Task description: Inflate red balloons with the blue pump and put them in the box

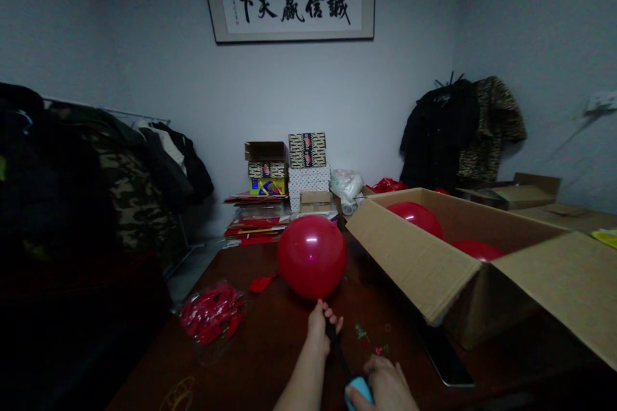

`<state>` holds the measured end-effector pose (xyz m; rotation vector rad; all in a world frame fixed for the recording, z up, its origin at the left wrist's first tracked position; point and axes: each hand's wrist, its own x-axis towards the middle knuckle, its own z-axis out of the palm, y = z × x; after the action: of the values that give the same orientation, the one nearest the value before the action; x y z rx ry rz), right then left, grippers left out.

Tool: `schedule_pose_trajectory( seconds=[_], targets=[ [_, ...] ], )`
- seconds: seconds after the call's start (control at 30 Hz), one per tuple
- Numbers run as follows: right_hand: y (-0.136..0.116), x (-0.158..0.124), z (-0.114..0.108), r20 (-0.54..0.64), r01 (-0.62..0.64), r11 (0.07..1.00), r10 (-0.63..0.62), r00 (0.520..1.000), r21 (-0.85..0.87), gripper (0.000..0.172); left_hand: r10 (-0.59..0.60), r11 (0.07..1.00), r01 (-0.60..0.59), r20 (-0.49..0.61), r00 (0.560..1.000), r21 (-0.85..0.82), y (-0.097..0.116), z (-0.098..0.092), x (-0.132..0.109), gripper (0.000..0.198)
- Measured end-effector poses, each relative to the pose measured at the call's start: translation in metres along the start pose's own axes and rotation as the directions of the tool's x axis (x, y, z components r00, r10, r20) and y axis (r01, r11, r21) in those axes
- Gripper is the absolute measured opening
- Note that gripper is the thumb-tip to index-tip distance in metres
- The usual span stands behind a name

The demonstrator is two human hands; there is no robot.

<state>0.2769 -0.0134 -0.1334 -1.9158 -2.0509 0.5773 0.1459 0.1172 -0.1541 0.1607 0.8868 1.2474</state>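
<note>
A round red balloon (311, 257), inflated, sits over the dark wooden table (270, 347) on the tip of a hand pump. My left hand (320, 327) pinches the balloon's neck around the black nozzle (331, 332). My right hand (385, 385) is wrapped round the pump's light blue body (359, 390) near the bottom edge of the head view. A limp, uninflated red balloon (260, 283) lies on the table just left of the inflated one.
A clear bag of red balloons (211, 318) lies at the left. A big open cardboard box (434, 270) at the right holds two inflated red balloons (417, 216). A dark phone (446, 356) lies beside it. Stacked boxes (289, 170) and hung coats stand behind.
</note>
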Motion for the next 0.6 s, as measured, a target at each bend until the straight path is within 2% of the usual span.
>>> schedule_pose_trajectory(
  seconds=[0.17, 0.3, 0.47, 0.6],
  targets=[
    [-0.028, 0.033, 0.000, -0.100, -0.027, 1.000, 0.026, 0.995, -0.009, 0.045, -0.008, 1.000, 0.008, 0.015, 1.000, -0.001, -0.004, -0.004, 0.002, 0.029],
    [-0.036, 0.045, 0.008, -0.098, -0.041, 0.999, 0.039, 0.994, -0.021, 0.050, 0.019, 1.000, -0.019, -0.002, 1.000, 0.010, -0.002, -0.010, 0.008, 0.032],
    [-0.031, 0.029, 0.009, -0.069, -0.048, 0.995, 0.042, 0.997, -0.085, 0.053, 0.041, 0.999, -0.041, -0.018, 0.999, 0.013, -0.004, -0.016, 0.016, 0.031],
    [-0.010, 0.007, 0.012, -0.010, -0.016, 0.990, 0.015, 1.000, -0.140, 0.056, 0.040, 0.999, -0.040, -0.029, 0.999, 0.000, -0.005, -0.015, 0.020, 0.031]
  ],
)
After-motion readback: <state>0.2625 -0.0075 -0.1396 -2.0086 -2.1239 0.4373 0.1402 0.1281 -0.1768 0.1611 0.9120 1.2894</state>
